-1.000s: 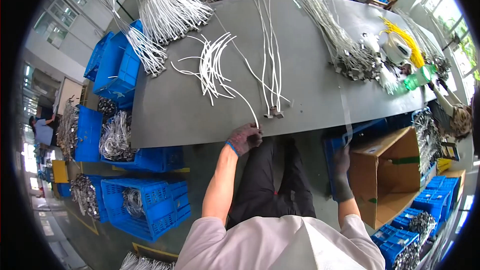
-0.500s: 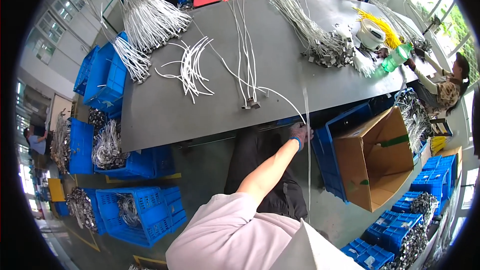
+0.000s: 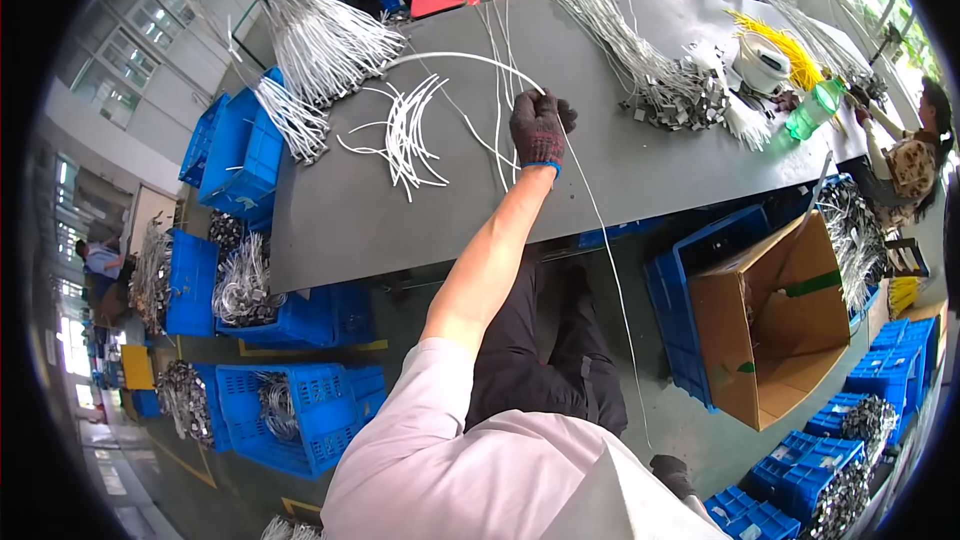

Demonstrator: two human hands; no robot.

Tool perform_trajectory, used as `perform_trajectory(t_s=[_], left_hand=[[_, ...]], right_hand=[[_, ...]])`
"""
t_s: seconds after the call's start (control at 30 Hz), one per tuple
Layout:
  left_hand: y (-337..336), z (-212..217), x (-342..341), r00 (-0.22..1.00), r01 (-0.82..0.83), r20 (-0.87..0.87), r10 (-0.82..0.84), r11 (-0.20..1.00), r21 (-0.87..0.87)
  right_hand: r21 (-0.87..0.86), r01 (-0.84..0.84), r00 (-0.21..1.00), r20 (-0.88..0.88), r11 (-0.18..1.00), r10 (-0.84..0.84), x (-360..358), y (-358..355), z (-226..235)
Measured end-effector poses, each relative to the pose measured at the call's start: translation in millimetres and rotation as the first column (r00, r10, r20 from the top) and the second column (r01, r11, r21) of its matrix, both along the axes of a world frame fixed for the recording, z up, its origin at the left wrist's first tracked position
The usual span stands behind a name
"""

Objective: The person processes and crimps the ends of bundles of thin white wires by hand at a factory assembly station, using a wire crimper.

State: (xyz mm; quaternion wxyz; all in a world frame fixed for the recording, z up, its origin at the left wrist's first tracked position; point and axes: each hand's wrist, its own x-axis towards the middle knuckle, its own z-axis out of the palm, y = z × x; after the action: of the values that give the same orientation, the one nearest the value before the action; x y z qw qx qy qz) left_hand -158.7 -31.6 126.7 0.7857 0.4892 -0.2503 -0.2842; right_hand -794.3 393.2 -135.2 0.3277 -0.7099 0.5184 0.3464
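Head view first. What is the hand doing?

— One gloved hand (image 3: 541,128) reaches out over the grey table (image 3: 640,165). From the arm, I think it is the left hand. Its fingers are curled tight around a long white cable (image 3: 600,230).

— Where does the cable go?

— One part loops away from the glove across the table top. The other part hangs down off the table edge, past the person's dark trousers, toward the floor.

— And the other hand?

— The right hand does not show, so I cannot tell about its fingers.

— What lies near the glove?

— A little pile of short white cables (image 3: 408,135) lies just to the left of it. Some long thin cables lie straight up the table beside the glove. A big bunch of cables with metal ends (image 3: 660,90) lies to the right, well apart.

— Anything else?

— A green bottle (image 3: 812,112) stands near the far right edge. An open cardboard box (image 3: 775,325) sits on the floor to the right. Blue crates (image 3: 270,410) sit on the floor to the left. Another person (image 3: 915,155) sits at the right end of the table.
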Motion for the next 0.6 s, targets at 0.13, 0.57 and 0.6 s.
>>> perform_trajectory(t_s=[0.13, 0.57, 0.6], left_hand=[[24.4, -21.8, 11.8, 0.964, 0.265, -0.093, -0.250, 0.943, 0.204], [91.3, -92.2, -55.1, 0.817, 0.559, -0.134, -0.560, 0.714, 0.421], [96.7, -88.9, -64.5, 0.776, 0.620, -0.165, -0.608, 0.689, 0.376]], right_hand=[[-0.012, 0.024, 0.998, 0.058, 1.000, -0.023, -1.4, -8.9, -9.6], [-0.270, 0.282, 0.679, 0.734, 0.920, 0.007, 177.1, -164.1, 25.5], [-0.323, 0.372, 0.602, 0.797, 0.870, 0.039, 218.9, -193.0, 49.4]])
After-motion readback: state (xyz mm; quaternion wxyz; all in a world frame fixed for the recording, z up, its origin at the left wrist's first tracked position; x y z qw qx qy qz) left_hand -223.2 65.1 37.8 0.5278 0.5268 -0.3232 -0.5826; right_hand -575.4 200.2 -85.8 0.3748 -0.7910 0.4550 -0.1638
